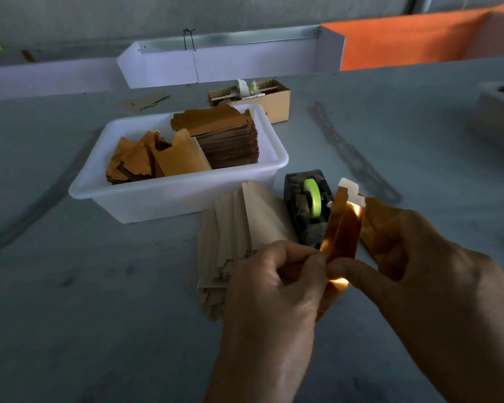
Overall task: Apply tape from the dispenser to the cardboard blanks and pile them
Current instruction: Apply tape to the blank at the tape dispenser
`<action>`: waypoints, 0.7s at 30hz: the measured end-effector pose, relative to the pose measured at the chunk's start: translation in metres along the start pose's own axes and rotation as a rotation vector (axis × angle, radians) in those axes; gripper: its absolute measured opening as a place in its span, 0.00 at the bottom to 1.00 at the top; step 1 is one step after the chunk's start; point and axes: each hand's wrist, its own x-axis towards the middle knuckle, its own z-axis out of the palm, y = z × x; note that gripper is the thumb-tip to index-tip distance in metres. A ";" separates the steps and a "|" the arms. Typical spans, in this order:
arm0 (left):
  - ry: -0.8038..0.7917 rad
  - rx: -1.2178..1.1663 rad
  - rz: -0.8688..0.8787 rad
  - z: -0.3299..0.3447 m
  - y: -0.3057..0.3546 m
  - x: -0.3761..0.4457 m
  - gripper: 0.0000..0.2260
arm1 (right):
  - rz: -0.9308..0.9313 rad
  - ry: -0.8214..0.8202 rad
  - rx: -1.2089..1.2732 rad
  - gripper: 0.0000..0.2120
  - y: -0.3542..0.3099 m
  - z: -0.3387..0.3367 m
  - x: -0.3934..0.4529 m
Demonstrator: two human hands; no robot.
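I hold one folded cardboard blank (pixel 342 228) upright in front of me, its gold inner face catching the light. My left hand (pixel 277 283) pinches its lower left edge. My right hand (pixel 425 257) grips its right side, thumb pressed at the bottom fold. Just behind the blank stands the black tape dispenser (pixel 309 207) with a lime-green roll (pixel 313 197). To the left of the dispenser, a fanned pile of pale cardboard blanks (pixel 239 237) lies on the grey table, partly hidden by my left hand.
A white plastic tub (pixel 186 193) beyond the pile holds loose gold blanks (pixel 146 158) and a neat stack of blanks (pixel 224 135). Behind it stands a small cardboard box (pixel 274 100). A white tray (pixel 224 62) and an orange panel (pixel 405 45) line the back. A grey container (pixel 498 117) sits far right.
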 end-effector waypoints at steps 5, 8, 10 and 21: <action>0.018 -0.086 -0.091 -0.003 -0.002 0.004 0.05 | 0.175 -0.220 0.593 0.24 0.018 0.014 0.005; 0.086 -0.107 -0.123 -0.003 -0.007 0.008 0.08 | 0.171 -0.248 0.753 0.18 0.020 0.020 0.001; 0.040 -0.052 -0.124 -0.005 -0.009 0.008 0.06 | 0.161 -0.226 0.850 0.16 0.020 0.022 0.000; 0.060 1.379 0.351 -0.020 -0.011 0.042 0.19 | 0.219 0.091 0.083 0.09 0.085 0.033 0.072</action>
